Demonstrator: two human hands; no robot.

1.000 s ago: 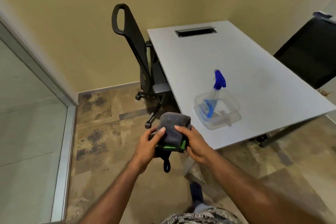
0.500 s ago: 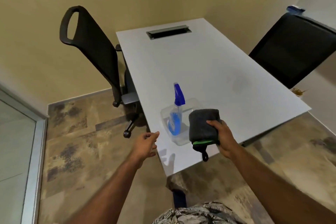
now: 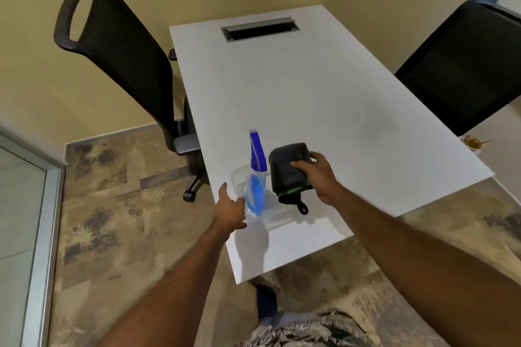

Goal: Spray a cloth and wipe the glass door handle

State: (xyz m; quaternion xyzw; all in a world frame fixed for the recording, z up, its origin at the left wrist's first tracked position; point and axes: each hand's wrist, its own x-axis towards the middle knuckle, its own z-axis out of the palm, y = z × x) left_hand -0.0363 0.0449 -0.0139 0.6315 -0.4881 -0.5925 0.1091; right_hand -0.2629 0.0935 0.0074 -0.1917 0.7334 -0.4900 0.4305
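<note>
White table (image 3: 310,98): spray bottle (image 3: 255,189) standing in clear tray (image 3: 279,214). My left hand (image 3: 229,210) is reaching, fingers spread; right hand (image 3: 315,175) is pinching folded cloth (image 3: 286,169). Should grip bottle's neck, keeping it upright.

I see my right hand (image 3: 318,177) gripping the folded dark cloth (image 3: 287,169) above the white worktop (image 3: 310,93). My left hand (image 3: 229,210), fingers spread, touches the spray bottle (image 3: 256,177) standing in a clear tray (image 3: 277,215) near the worktop's left edge.
</note>
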